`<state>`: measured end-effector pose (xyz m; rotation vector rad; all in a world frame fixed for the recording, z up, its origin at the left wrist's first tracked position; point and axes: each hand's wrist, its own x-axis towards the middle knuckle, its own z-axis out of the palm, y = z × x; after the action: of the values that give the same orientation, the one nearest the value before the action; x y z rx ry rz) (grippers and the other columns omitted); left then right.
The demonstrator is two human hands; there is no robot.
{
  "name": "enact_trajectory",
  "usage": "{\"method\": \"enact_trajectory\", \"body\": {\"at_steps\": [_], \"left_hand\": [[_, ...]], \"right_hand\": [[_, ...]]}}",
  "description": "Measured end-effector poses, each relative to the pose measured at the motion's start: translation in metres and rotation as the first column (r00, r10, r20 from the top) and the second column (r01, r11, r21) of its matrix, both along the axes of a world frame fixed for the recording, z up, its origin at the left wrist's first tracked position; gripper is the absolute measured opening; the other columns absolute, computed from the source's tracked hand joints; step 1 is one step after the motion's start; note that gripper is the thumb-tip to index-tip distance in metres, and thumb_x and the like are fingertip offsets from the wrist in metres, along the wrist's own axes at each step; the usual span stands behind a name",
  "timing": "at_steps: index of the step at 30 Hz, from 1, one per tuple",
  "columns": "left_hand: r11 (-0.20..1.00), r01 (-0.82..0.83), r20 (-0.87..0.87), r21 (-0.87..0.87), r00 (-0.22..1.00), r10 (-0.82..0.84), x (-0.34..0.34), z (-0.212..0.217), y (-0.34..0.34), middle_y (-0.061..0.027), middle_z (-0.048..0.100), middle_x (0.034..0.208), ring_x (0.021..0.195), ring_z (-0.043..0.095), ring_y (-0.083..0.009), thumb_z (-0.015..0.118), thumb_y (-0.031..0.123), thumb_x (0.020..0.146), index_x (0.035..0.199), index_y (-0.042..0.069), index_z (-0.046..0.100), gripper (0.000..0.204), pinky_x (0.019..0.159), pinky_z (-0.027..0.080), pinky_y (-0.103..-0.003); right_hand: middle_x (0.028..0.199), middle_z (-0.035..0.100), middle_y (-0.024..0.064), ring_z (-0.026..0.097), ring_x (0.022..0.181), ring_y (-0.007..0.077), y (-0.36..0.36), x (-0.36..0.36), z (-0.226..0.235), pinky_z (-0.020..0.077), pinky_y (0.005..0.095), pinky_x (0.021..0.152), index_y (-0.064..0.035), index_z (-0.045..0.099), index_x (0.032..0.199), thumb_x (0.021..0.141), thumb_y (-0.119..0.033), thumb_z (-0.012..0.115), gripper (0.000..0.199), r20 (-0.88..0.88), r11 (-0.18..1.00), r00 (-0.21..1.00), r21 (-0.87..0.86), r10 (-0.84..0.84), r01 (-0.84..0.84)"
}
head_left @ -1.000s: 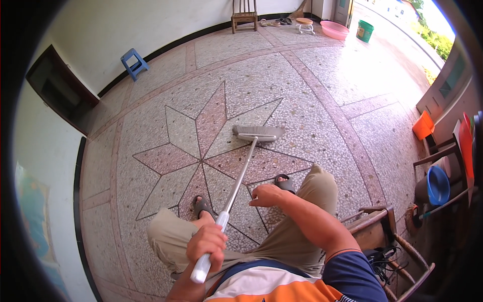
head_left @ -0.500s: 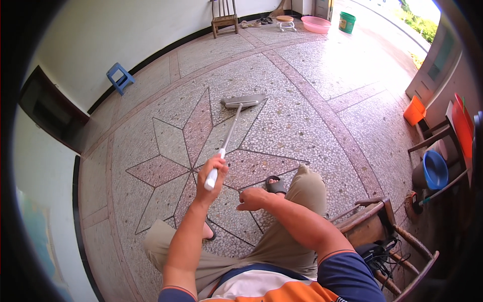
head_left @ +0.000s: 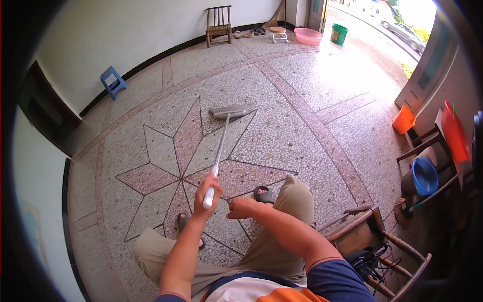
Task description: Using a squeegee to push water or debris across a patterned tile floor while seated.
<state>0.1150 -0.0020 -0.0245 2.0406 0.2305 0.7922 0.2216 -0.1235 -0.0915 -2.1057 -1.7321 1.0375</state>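
A flat mop (head_left: 220, 143) with a pale handle reaches away from me over the speckled stone floor (head_left: 282, 136). Its grey head (head_left: 230, 111) lies on the floor near the far points of a star pattern. My left hand (head_left: 205, 194) is wrapped round the white grip at the near end of the handle. In front of my right knee, my right hand (head_left: 242, 207) hangs in the air with its fingers curled in and nothing showing in them. It is apart from the mop.
Close at my right stands a wooden chair (head_left: 359, 229) with black cables on it. A blue basin (head_left: 425, 176) and an orange bin (head_left: 403, 120) are along the right wall. Further off are a blue stool (head_left: 113, 83), a small chair (head_left: 218, 30), a pink basin (head_left: 308, 36) and a green bucket (head_left: 339, 34).
The view has shifted, so the room sits a little further left and lower. My left hand still grips the mop, and my right hand stays curled before my knee.
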Motion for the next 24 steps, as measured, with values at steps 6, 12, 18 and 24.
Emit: {"method": "enact_trajectory", "body": {"at_steps": [6,12,18,24], "left_hand": [[0.995,-0.039,-0.122,0.091,0.991,0.050,-0.117,0.028,-0.055,-0.0166,0.062,0.104,0.112,0.058,-0.0330,0.069,0.007,0.083,0.083,0.005,0.055,0.014,0.097,0.044,-0.043],[0.994,-0.025,0.032,0.111,0.999,0.021,-0.174,0.082,-0.079,-0.0107,0.062,0.084,0.093,0.062,-0.0293,0.069,0.032,0.087,0.077,0.008,0.052,0.031,0.093,0.046,-0.046],[0.982,0.131,0.349,0.134,0.921,-0.171,-0.179,0.149,-0.088,-0.0067,0.050,0.061,0.055,0.054,-0.0205,0.061,0.039,0.092,0.089,0.007,0.045,0.036,0.060,0.054,-0.043],[0.993,0.108,0.386,0.047,0.915,-0.118,-0.146,0.124,-0.091,-0.0043,0.056,0.063,0.060,0.060,-0.0223,0.065,0.024,0.088,0.076,0.009,0.049,0.025,0.071,0.053,-0.043]], "right_hand": [[0.091,0.068,0.0162,0.065,0.089,0.0333,-0.003,-0.005,0.009,0.0514,0.0434,0.077,-0.0060,0.071,0.089,0.080,-0.048,0.065,0.043,-0.011,1.000,1.000,-0.006,0.011,-0.011],[0.093,0.068,0.0165,0.065,0.091,0.0329,-0.003,-0.005,0.009,0.0507,0.0431,0.079,-0.0060,0.071,0.090,0.080,-0.048,0.064,0.043,-0.003,1.000,1.000,-0.024,0.019,-0.019],[0.092,0.069,0.0147,0.065,0.090,0.0326,-0.005,-0.007,0.008,0.0506,0.0433,0.078,-0.0066,0.071,0.089,0.081,-0.047,0.063,0.042,-0.015,0.999,1.000,-0.027,0.027,-0.027],[0.088,0.069,0.0156,0.065,0.086,0.0334,-0.009,-0.007,0.010,0.0510,0.0432,0.076,-0.0060,0.071,0.088,0.082,-0.046,0.063,0.042,-0.011,1.000,1.000,-0.006,0.018,-0.018]]}}
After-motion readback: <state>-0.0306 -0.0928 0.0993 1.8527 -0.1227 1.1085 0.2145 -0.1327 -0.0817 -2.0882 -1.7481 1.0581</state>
